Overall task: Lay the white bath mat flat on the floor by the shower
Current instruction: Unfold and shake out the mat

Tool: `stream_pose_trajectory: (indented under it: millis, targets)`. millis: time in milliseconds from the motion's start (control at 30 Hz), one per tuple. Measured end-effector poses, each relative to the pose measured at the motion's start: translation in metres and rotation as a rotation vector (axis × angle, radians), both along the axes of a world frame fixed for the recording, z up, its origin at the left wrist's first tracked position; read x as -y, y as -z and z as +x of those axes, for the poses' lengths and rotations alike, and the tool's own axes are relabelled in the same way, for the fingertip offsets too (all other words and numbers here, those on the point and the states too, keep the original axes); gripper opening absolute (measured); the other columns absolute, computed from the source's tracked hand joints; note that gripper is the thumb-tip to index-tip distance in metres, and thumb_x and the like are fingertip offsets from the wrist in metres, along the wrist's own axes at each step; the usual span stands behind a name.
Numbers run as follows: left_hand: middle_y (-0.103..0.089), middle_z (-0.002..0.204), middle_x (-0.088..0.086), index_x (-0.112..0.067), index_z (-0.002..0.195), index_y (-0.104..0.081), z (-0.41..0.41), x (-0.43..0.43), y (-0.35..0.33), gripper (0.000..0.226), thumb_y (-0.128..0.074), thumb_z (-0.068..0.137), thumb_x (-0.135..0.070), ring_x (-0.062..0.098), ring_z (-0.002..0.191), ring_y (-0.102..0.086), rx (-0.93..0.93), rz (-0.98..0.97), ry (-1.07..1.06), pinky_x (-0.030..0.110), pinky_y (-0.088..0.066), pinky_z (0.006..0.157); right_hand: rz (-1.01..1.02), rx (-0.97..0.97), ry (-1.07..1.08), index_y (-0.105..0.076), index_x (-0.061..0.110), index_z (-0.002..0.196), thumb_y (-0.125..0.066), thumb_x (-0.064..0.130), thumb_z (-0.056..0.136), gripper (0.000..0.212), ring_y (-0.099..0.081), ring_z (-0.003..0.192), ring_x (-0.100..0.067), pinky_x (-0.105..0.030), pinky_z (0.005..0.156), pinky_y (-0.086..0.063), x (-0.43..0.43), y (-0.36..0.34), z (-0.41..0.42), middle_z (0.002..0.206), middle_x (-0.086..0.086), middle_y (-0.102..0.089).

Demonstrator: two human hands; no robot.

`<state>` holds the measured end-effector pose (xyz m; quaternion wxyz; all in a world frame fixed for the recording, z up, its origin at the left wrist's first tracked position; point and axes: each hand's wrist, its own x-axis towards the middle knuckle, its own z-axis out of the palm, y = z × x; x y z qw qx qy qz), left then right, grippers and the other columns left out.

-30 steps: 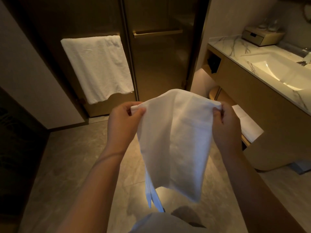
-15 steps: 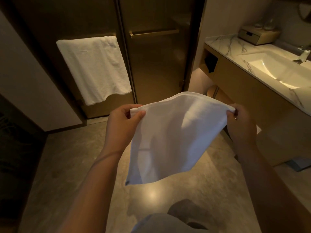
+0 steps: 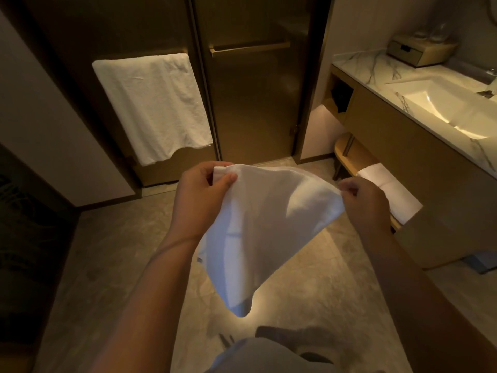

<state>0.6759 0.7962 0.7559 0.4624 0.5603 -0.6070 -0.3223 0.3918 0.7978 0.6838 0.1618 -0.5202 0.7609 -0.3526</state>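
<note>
Here, a person's left hand pinched one upper corner of the white bath mat between thumb and curled fingers, while the right hand gripped the opposite corner with bent fingertips. The soft, thin cloth hung in the air above the glossy stone-tiled floor, its top edge stretched side to side between the hands and its lower part tapering to a rounded point aimed downward. Beyond stood the tinted glass shower door, a rumpled white towel draped over a bar to its left, and a veined marble counter at right.
</note>
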Motion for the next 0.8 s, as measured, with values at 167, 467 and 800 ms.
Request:
stream_pose_trajectory:
  millis: [167, 467, 800]
  targets:
    - [-0.068, 0.088, -0.017, -0.030, 0.094, -0.069, -0.012, -0.001, 0.008, 0.012, -0.066, 0.087, -0.022, -0.001, 0.083, -0.062, 0.025, 0.025, 0.015, 0.026, -0.053, 0.075, -0.107, 0.092, -0.166, -0.066, 0.022, 0.107, -0.058, 0.019, 0.092, 0.017, -0.059, 0.088, -0.005, -0.016, 0.071, -0.043, -0.006, -0.037, 0.057, 0.098, 0.007, -0.066]
    - [-0.071, 0.086, -0.011, -0.022, 0.096, -0.073, -0.023, -0.002, 0.011, 0.013, -0.069, 0.084, -0.026, 0.003, 0.082, -0.066, 0.013, 0.019, 0.003, 0.034, -0.058, 0.076, -0.153, 0.255, -0.390, -0.070, 0.027, 0.096, -0.058, 0.037, 0.090, 0.016, -0.061, 0.079, 0.005, -0.010, 0.069, -0.048, -0.018, -0.064, 0.124, 0.081, 0.018, -0.066]
    - [-0.072, 0.105, -0.010, -0.021, 0.116, -0.068, -0.038, -0.010, 0.011, 0.029, -0.058, 0.090, -0.016, -0.002, 0.097, -0.064, -0.021, -0.013, 0.079, 0.023, -0.054, 0.085, -0.242, 0.288, -0.321, -0.071, 0.031, 0.098, -0.067, 0.039, 0.084, 0.017, -0.059, 0.086, 0.012, -0.001, 0.071, -0.043, -0.019, -0.064, 0.126, 0.087, 0.023, -0.066]
